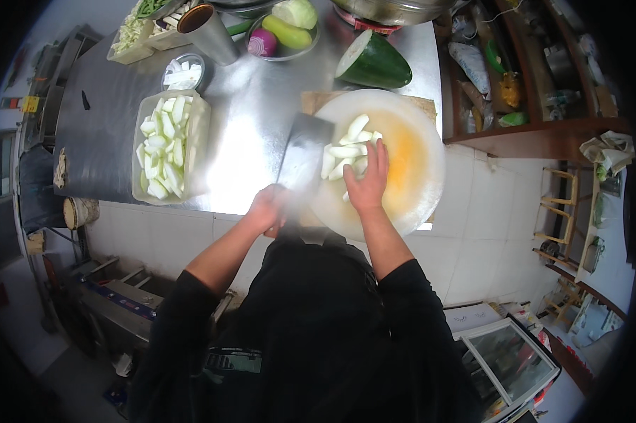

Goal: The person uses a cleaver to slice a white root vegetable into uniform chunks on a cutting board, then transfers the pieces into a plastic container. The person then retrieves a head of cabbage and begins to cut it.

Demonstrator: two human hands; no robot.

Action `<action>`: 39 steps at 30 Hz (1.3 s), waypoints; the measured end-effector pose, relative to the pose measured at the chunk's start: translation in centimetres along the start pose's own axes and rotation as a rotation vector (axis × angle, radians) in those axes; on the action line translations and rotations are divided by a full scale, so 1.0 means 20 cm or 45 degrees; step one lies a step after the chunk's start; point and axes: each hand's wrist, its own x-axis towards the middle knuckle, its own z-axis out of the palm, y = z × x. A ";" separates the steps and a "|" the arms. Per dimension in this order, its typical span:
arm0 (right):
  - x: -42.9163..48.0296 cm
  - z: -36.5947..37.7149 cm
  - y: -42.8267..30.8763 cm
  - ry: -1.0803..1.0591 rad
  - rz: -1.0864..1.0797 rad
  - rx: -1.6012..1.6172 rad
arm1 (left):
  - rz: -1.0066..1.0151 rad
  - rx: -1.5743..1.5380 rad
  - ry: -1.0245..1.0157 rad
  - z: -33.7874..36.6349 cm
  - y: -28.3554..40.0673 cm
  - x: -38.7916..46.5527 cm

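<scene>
My left hand (269, 208) is closed around the handle of a broad cleaver (303, 150), its blade at the left edge of a round white cutting board (421, 195). On that board lies a small heap of cut winter melon pieces (343, 152), pale green to white. My right hand (368, 177) rests over the heap's right side, fingers spread and touching some pieces; part of the heap is hidden beneath it. A large cut winter melon (379, 62) with dark green rind lies behind the board. To the left stands a plastic container (199, 143) full of similar melon pieces (162, 145).
The stainless steel table (106, 121) also bears a small bowl of white strips (183, 74), a tall metal cup (209, 37) and a bowl (291, 53) with an onion and other vegetables. Vegetable tubs (133, 45) stand far left. Wooden shelving (524, 129) adjoins the right side.
</scene>
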 end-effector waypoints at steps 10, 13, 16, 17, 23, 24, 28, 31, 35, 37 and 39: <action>-0.05 0.02 -0.04 0.186 -0.113 -0.006 | 0.078 0.232 -0.189 0.37 0.20 0.00; -0.06 0.00 -0.02 0.154 -0.081 0.045 | 0.077 0.219 -0.222 0.40 0.15 0.01; -0.09 -0.03 -0.02 0.128 -0.057 0.028 | 0.094 0.163 -0.259 0.40 0.07 0.02; -0.10 -0.03 -0.04 0.170 -0.087 0.023 | 0.043 0.149 -0.268 0.40 0.04 0.01; -0.08 0.07 -0.40 -0.002 -0.273 0.121 | 0.181 0.058 -0.172 0.13 0.04 -0.23; -0.05 0.11 -0.50 -0.051 -0.323 0.156 | 0.157 0.018 -0.082 0.05 0.06 -0.29; 0.10 0.36 -0.96 -0.192 -0.535 0.350 | 0.157 -0.109 0.241 -0.31 0.16 -0.51; 0.19 0.61 -1.33 -0.314 -0.605 0.501 | 0.229 -0.228 0.537 -0.57 0.25 -0.67; 0.18 0.88 -1.68 -0.520 -0.489 0.599 | 0.141 -0.296 0.672 -0.88 0.35 -0.83; 0.14 0.98 -1.76 -0.582 -0.420 0.603 | 0.060 -0.249 0.667 -1.00 0.36 -0.89; 0.12 1.05 -1.78 -0.618 -0.360 0.552 | 0.016 -0.222 0.630 -1.09 0.34 -0.93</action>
